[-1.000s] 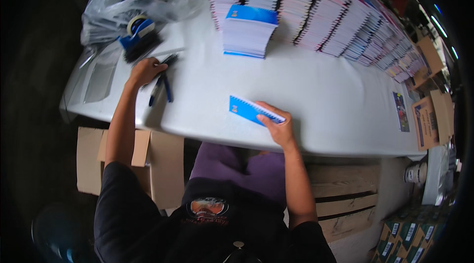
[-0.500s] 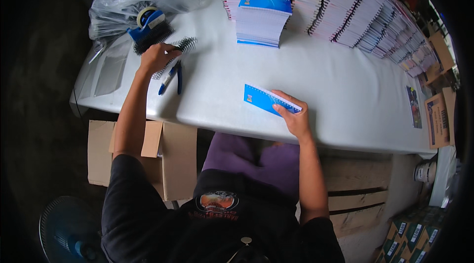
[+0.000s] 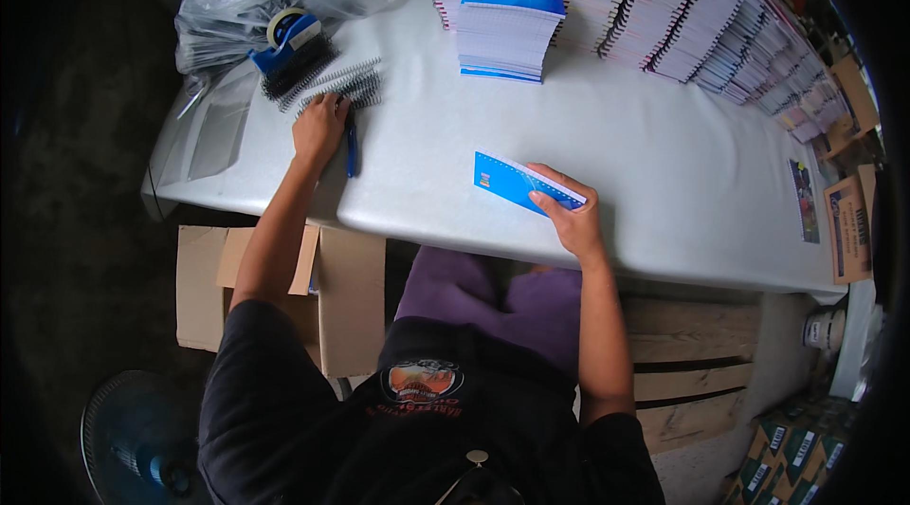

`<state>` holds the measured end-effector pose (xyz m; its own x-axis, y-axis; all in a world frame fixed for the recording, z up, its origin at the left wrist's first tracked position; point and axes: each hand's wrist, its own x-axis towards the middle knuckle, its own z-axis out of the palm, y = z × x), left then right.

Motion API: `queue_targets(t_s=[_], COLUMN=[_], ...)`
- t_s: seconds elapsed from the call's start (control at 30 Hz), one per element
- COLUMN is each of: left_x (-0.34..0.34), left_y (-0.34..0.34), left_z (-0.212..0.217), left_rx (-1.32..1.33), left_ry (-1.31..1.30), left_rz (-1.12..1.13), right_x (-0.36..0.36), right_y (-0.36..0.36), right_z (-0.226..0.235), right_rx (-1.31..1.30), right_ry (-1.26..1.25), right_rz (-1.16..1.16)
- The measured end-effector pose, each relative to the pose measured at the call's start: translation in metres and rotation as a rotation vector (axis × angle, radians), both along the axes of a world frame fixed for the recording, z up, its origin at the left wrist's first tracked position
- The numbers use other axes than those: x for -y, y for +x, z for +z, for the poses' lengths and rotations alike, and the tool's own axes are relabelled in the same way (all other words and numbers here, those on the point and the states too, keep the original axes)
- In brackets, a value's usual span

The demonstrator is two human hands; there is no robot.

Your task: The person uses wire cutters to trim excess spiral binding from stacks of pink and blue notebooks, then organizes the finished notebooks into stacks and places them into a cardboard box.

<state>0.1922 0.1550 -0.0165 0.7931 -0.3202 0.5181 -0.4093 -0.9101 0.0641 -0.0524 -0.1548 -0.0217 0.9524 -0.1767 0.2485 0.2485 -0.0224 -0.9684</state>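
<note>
My right hand (image 3: pixel 573 216) holds a thin blue-covered booklet (image 3: pixel 517 184) above the table's front part, thumb on the cover. A row of punched holes runs along the booklet's upper edge. My left hand (image 3: pixel 320 128) is at the left of the table, fingers bent down among loose black wire binding spines (image 3: pixel 353 88). A blue pliers handle (image 3: pixel 352 149) shows beside those fingers; the rest of the tool is covered by the hand. Whatever the left fingertips grip is hidden. Farther back stands a stack of similar blue booklets (image 3: pixel 507 36).
Bound books in tall stacks (image 3: pixel 626 7) line the table's back and right. A blue tape dispenser (image 3: pixel 287 40) and a clear plastic bag (image 3: pixel 237 2) lie at the back left. An open cardboard box (image 3: pixel 353 301) sits below the front edge, and a fan (image 3: pixel 142 448) at lower left.
My left hand has shifted right, now covering part of the pliers. The binding spines beside it lie more spread out. My right hand keeps its hold on the booklet.
</note>
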Motion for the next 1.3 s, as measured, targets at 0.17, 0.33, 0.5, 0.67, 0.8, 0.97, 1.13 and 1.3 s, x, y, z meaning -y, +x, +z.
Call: queue_targets(t_s=[0.17, 0.33, 0.5, 0.67, 0.8, 0.97, 1.13, 1.3], left_x=[0.008, -0.022, 0.010, 0.079, 0.086, 0.091, 0.100, 0.106], left_y=[-0.041, -0.008, -0.018, -0.120, -0.118, -0.107, -0.097, -0.098], left_z=[0.012, 0.044, 0.070, 0.061, 0.055, 0.054, 0.065, 0.071], left_rx=[-0.215, 0.062, -0.341, -0.935, -1.047, -1.291, -1.315, -0.461], left_ry=[-0.026, -0.078, -0.399, -0.493, -0.421, -0.487, -0.596, -0.282], left_rz=[0.115, 0.004, -0.435, -0.728, -0.640, -0.627, -0.633, -1.013], right_x=[0.000, -0.004, 0.000, 0.000, -0.002, 0.000, 0.001, -0.005], right_y=[-0.001, 0.001, 0.001, 0.001, 0.000, -0.002, -0.002, -0.002], right_z=[0.000, 0.004, 0.002, 0.002, 0.004, 0.000, 0.000, 0.007], right_rx=[0.012, 0.027, 0.028, 0.032, 0.024, 0.020, 0.025, -0.005], right_ry=[-0.014, -0.038, -0.008, -0.005, -0.025, -0.037, -0.060, -0.028], right_rz=[-0.008, -0.001, 0.000, -0.029, -0.024, -0.042, -0.039, -0.062])
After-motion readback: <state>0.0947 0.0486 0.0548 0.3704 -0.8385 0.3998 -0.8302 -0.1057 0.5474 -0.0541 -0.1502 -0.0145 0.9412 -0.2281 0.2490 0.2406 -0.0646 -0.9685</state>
